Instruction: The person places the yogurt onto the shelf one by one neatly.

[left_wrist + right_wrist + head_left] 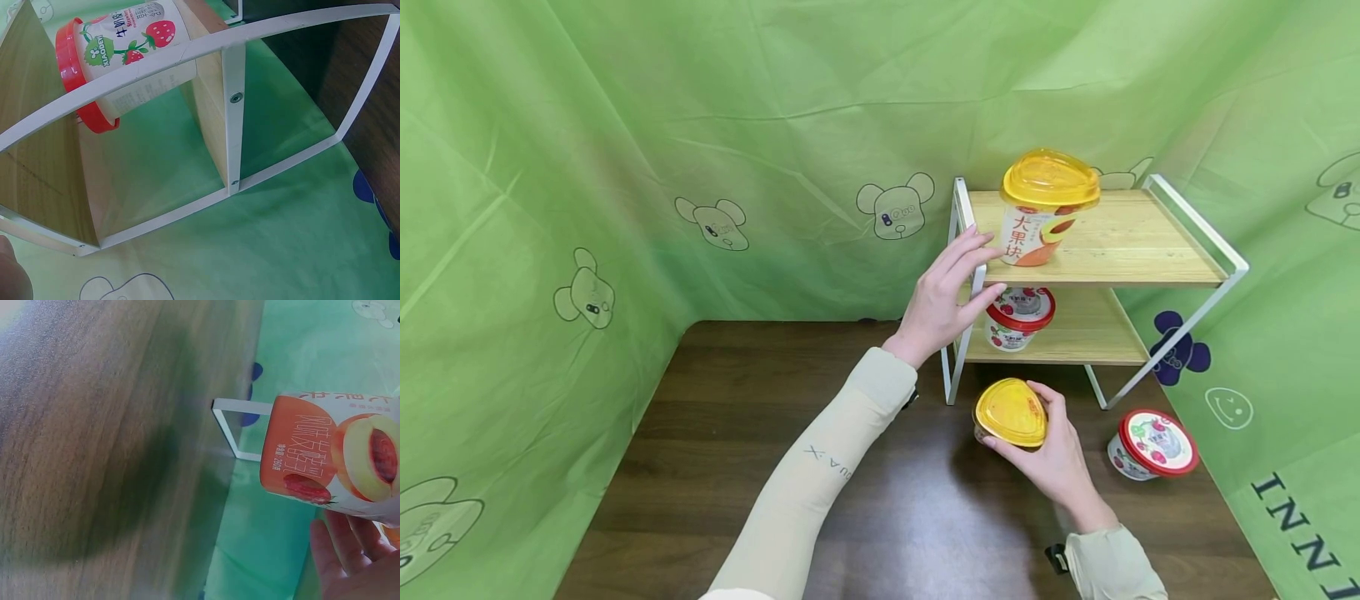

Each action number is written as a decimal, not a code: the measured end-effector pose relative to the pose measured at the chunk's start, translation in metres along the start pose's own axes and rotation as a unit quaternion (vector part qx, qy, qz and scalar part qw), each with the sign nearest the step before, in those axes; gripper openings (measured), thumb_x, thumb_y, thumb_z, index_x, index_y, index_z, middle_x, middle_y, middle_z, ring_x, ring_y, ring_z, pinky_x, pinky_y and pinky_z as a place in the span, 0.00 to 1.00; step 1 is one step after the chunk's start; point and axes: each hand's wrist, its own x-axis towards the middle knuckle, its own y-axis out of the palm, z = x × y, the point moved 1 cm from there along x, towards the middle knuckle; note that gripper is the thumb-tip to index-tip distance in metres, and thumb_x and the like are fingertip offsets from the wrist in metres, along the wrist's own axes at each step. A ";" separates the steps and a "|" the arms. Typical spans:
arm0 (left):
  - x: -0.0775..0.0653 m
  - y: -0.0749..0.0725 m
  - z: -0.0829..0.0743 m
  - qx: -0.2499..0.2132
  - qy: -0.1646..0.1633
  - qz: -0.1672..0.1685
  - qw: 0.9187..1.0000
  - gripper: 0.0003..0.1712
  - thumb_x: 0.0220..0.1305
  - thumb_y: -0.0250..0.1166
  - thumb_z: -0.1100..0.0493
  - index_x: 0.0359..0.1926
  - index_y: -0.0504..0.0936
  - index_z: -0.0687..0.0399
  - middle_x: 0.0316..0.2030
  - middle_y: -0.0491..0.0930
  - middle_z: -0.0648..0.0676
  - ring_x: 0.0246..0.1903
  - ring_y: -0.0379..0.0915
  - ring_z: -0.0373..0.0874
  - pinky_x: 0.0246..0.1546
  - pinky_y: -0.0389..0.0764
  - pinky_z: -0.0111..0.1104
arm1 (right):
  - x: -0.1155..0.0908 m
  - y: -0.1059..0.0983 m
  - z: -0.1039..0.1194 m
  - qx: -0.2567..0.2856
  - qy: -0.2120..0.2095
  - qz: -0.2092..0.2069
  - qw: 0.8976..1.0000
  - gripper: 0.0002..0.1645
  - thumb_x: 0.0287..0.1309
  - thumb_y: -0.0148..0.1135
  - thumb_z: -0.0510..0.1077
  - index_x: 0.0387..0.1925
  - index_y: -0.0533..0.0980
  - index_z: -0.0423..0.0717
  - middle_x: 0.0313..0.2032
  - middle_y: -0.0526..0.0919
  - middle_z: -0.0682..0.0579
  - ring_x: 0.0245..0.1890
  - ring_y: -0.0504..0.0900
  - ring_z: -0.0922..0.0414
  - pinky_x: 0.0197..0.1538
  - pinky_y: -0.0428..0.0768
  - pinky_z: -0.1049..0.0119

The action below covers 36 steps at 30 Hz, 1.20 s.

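My right hand (1058, 457) grips a yogurt cup with a yellow lid (1011, 412), thumb and fingers round its sides, in front of the two-tier shelf. In the right wrist view, peach pictures and an orange band show on this cup (306, 450), held up off the table. My left hand (934, 302) is at the shelf's left white frame, its fingers extended. Its fingertips come close to a second yellow-lidded yogurt cup (1033, 225) on the top board. Below that, on the lower board, stands a red-lidded strawberry yogurt tub (1018, 321), tipped sideways in the left wrist view's angle.
The shelf has wooden boards (1150, 237) and white metal side frames (1198, 225). Another red-lidded tub (1153, 446) stands on the dark wooden table (715, 467), right of my right hand. Green printed cloth (775, 125) hangs around the table's back and sides.
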 end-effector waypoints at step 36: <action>0.000 0.000 -0.002 -0.006 -0.003 -0.001 1.000 0.24 0.67 0.71 0.57 0.60 0.79 0.60 0.66 0.73 0.62 0.74 0.55 0.50 0.73 0.57 0.36 | 0.010 -0.025 0.004 0.015 -0.007 -0.042 0.999 0.63 0.40 0.87 0.44 0.75 0.59 0.55 0.63 0.73 0.49 0.59 0.73 0.50 0.56 0.66 0.82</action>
